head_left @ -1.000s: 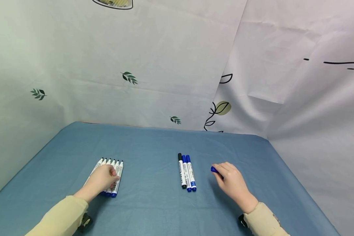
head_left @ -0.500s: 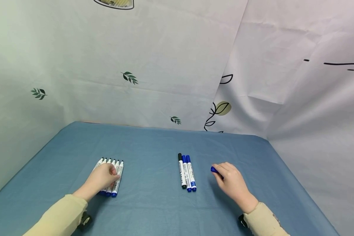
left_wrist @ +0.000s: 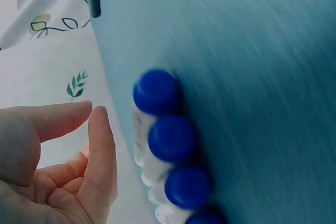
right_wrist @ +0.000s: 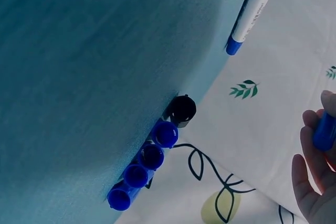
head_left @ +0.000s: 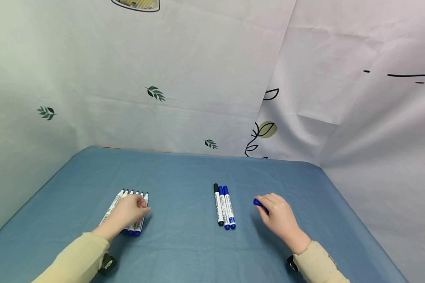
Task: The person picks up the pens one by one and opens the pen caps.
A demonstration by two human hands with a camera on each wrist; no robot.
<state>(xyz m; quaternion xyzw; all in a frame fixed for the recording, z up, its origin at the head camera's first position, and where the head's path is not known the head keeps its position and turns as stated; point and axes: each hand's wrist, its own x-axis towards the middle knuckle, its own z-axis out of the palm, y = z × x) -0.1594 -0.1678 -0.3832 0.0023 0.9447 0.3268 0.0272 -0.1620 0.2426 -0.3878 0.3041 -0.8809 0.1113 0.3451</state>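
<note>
My left hand [head_left: 128, 212] hovers over a row of uncapped white markers [head_left: 109, 208], tips pointing away, blue ends [left_wrist: 171, 138] nearest me. In the left wrist view its thumb and index fingertip nearly meet with nothing between them, other fingers curled. My right hand [head_left: 279, 218] pinches a blue marker cap [right_wrist: 324, 132] between thumb and fingers, above the table. Below it in the right wrist view, loose caps stand in a row, one black cap [right_wrist: 182, 108] and several blue caps [right_wrist: 136, 176], hollow ends showing; the right hand hides them in the head view.
Three capped markers lie side by side mid-table: a black marker [head_left: 218, 206] and two with blue caps [head_left: 228, 208]. A blue cloth [head_left: 184, 251] covers the table. White printed fabric [head_left: 198, 70] hangs behind and along both sides.
My left hand has shifted a little to the right, its fingertips now past the rightmost uncapped marker. The right hand stays almost in place, still pinching the cap.
</note>
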